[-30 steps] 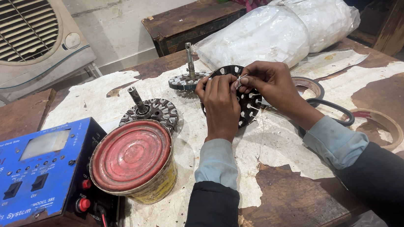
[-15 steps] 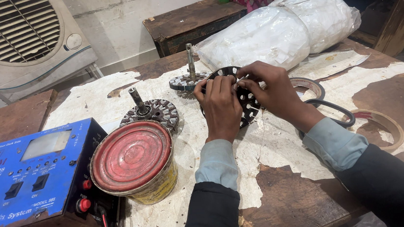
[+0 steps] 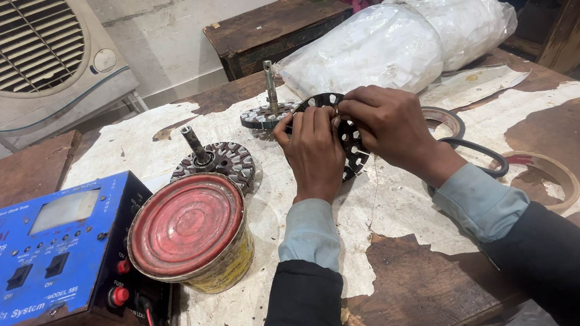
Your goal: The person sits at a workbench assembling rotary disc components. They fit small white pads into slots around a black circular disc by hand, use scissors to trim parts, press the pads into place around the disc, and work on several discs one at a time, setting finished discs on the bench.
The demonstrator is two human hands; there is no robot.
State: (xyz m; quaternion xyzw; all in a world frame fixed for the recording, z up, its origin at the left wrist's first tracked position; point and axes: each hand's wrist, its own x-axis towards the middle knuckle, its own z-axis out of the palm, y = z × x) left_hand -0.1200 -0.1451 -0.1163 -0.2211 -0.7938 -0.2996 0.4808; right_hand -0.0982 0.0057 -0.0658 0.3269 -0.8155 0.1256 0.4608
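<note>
On table (image 3: 407, 201): three stators, one (image 3: 348, 132) in both hands.

My left hand (image 3: 316, 155) and right hand (image 3: 390, 131) grip a slotted black stator ring (image 3: 348, 136) on the surface (image 3: 416, 292). Nearby: red-lidded tin (image 3: 192, 234), blue power unit (image 3: 37, 265), two shafted rotors (image 3: 215, 161).

The person's left hand (image 3: 315, 152) and right hand (image 3: 392, 130) are bare, with no gloves, and a thin ring shows on one finger. Each wrist is covered by a light grey-blue shirt cuff (image 3: 308, 229), soft and slightly creased. Over the shirt lies a dark, nearly black outer sleeve (image 3: 303, 309) of smooth cloth on both forearms.
</note>
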